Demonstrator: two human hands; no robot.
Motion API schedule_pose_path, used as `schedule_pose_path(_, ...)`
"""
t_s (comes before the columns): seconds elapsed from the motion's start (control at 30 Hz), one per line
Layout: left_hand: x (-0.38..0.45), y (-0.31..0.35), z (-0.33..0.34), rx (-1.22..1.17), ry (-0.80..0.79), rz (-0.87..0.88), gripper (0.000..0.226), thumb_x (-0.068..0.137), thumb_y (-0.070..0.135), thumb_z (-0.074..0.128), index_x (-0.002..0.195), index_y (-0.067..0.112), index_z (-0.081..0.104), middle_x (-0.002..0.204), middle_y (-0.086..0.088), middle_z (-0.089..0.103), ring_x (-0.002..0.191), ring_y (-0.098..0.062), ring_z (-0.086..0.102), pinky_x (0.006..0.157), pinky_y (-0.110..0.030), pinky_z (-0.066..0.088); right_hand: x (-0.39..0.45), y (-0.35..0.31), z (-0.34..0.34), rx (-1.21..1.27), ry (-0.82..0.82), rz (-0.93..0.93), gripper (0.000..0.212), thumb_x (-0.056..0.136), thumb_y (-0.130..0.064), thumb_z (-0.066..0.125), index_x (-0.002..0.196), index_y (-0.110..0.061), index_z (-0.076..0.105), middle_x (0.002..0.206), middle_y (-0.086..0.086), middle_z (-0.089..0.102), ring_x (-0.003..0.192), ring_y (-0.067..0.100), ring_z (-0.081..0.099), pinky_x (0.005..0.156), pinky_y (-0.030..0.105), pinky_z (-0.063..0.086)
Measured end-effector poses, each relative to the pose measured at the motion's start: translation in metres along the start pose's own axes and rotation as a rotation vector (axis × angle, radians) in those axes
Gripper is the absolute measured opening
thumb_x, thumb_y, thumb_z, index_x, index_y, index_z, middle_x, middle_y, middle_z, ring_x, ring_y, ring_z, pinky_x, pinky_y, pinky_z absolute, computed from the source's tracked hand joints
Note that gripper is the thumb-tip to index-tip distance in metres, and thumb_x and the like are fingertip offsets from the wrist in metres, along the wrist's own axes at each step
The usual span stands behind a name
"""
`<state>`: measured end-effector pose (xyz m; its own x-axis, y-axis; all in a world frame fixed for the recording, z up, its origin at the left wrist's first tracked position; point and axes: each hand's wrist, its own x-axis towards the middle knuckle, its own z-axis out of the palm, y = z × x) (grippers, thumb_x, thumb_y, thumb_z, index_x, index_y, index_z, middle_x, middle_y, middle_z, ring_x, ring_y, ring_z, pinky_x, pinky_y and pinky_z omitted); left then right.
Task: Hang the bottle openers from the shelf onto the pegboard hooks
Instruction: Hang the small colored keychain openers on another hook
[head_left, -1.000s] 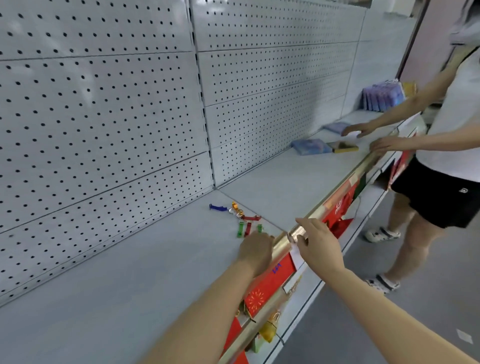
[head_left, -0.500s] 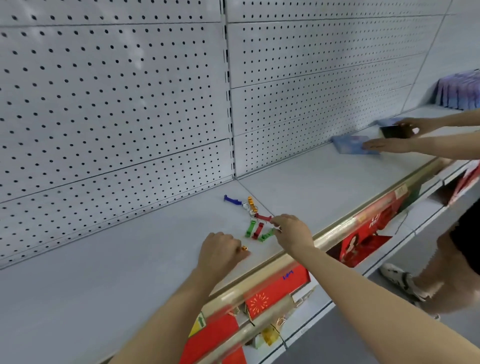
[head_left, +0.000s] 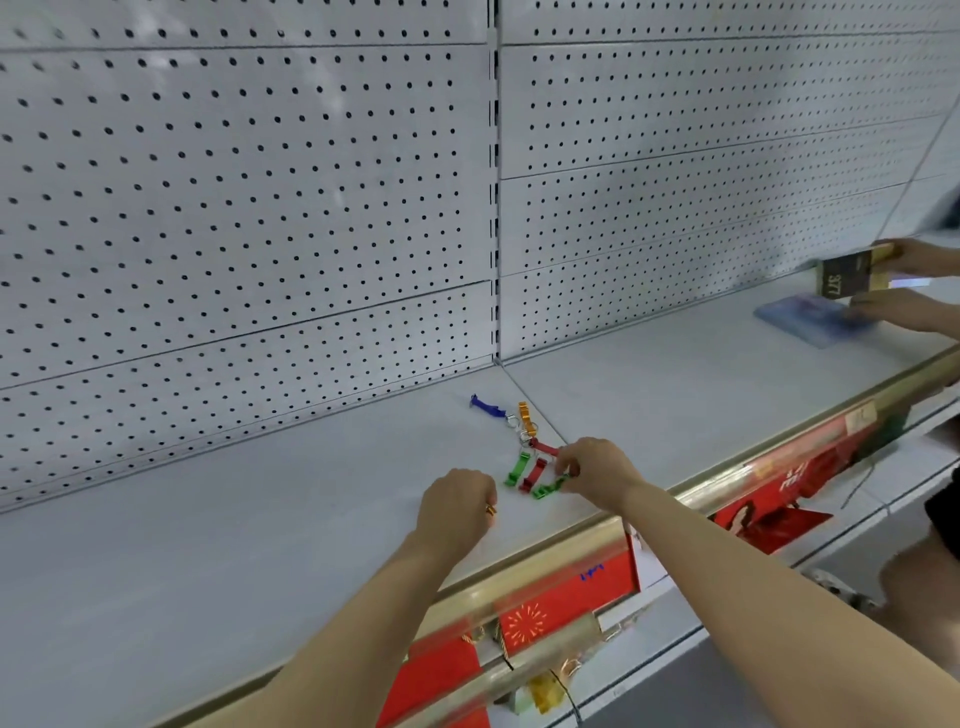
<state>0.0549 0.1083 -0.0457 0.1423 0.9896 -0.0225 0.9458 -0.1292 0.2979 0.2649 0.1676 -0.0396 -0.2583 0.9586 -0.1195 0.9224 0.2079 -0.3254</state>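
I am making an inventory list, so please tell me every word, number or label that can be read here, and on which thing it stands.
"377", uncertain, printed sideways on the dark box held by another person at the far right.
Blue handwritten mark on the red card under the shelf edge: too blurred to read.
Pale label on the gold shelf rail: too blurred to read.
Nothing else is readable.

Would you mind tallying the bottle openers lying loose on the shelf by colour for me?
Blue bottle opener: 1
Orange bottle opener: 1
Red bottle openers: 2
Green bottle openers: 2
Total: 6
The left hand also grips something small and orange, mostly hidden, so it is not counted.
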Motion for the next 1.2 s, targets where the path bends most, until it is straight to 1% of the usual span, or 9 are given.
schedule_pose_path(0.17,-0.009,-0.004,-0.003,0.080,0.063,0.034,0.023,0.090,0.016,0.061,0.112,0.021,0.066,0.109,0.001,0.066,0.100,-0.019,0.060,0.077,-0.029,0.043,-0.006,-0.004,0.000,0.100,0.059,0.000,0.016,0.075,-0.015,0.076,0.078,-0.018,0.061,0.086,-0.002,0.058,0.080,0.017,0.056,0.064,0.022,0.042)
schedule_pose_path(0.27,-0.016,-0.008,-0.006,0.088,0.081,0.012,0.019,0.088,0.018,0.063,0.107,0.021,0.066,0.103,0.003,0.067,0.096,-0.020,0.060,0.073,-0.030,0.041,-0.012,-0.008,0.004,0.247,0.104,0.033,0.013,0.072,-0.010,0.074,0.068,-0.015,0.063,0.077,-0.001,0.064,0.071,0.017,0.058,0.061,0.026,0.048)
schedule_pose_path(0.37,-0.022,-0.013,-0.011,0.008,0.100,-0.027,0.013,0.086,0.018,0.065,0.096,0.022,0.071,0.096,0.005,0.071,0.094,-0.016,0.061,0.071,-0.027,0.041,-0.017,-0.018,0.006,0.364,0.111,0.051,0.016,0.076,-0.014,0.075,0.065,-0.022,0.067,0.067,-0.004,0.067,0.062,0.011,0.062,0.059,0.025,0.053)
schedule_pose_path(0.5,-0.033,-0.023,-0.026,-0.059,0.171,-0.068,0.015,0.087,0.017,0.063,0.092,0.024,0.075,0.093,0.009,0.073,0.089,-0.010,0.063,0.067,-0.022,0.040,-0.020,-0.039,0.005,0.453,0.127,0.016,0.010,0.078,-0.017,0.074,0.069,-0.020,0.070,0.062,-0.004,0.067,0.057,0.008,0.059,0.062,0.032,0.056)
schedule_pose_path(0.6,-0.040,-0.033,-0.043,-0.088,0.200,-0.105,0.022,0.090,0.014,0.059,0.095,0.026,0.076,0.096,0.010,0.071,0.090,-0.009,0.061,0.063,-0.020,0.034,-0.023,-0.063,0.003,0.559,0.132,0.004,0.006,0.077,-0.016,0.076,0.072,-0.016,0.072,0.064,-0.007,0.065,0.061,0.007,0.056,0.061,0.030,0.052)
schedule_pose_path(0.7,-0.046,-0.048,-0.061,-0.163,0.190,-0.149,0.025,0.092,0.010,0.058,0.102,0.025,0.076,0.105,0.008,0.070,0.098,-0.014,0.062,0.074,-0.023,0.041,-0.028,-0.090,0.000,0.758,0.105,0.013,0.004,0.078,-0.013,0.077,0.078,-0.011,0.075,0.069,-0.002,0.066,0.063,0.009,0.055,0.057,0.024,0.048)
schedule_pose_path(0.83,-0.060,-0.068,-0.090,-0.266,0.228,-0.219,0.024,0.093,0.009,0.061,0.100,0.025,0.077,0.107,0.006,0.071,0.099,-0.016,0.065,0.087,-0.031,0.053,-0.032,-0.127,-0.009,1.031,0.060,0.027,0.010,0.080,-0.013,0.076,0.083,-0.004,0.073,0.076,0.005,0.068,0.069,0.014,0.059,0.057,0.025,0.048)
schedule_pose_path(1.03,-0.098,-0.108,-0.132,-0.347,0.313,-0.279,0.018,0.089,0.019,0.066,0.089,0.035,0.074,0.091,0.017,0.070,0.088,-0.005,0.065,0.078,-0.027,0.054,-0.044,-0.195,-0.016,1.275,-0.062,0.095,0.023,0.081,-0.013,0.077,0.094,0.003,0.067,0.089,0.015,0.071,0.075,0.021,0.067,0.064,0.031,0.058)
schedule_pose_path(1.2,-0.135,-0.143,-0.163,-0.454,0.416,-0.246,0.017,0.083,0.017,0.072,0.084,0.034,0.074,0.080,0.021,0.068,0.081,0.001,0.066,0.077,-0.025,0.054,-0.056,-0.253,-0.007,1.319,0.001,0.112,0.024,0.076,-0.017,0.082,0.091,-0.002,0.071,0.086,0.009,0.069,0.080,0.020,0.063,0.072,0.032,0.054)
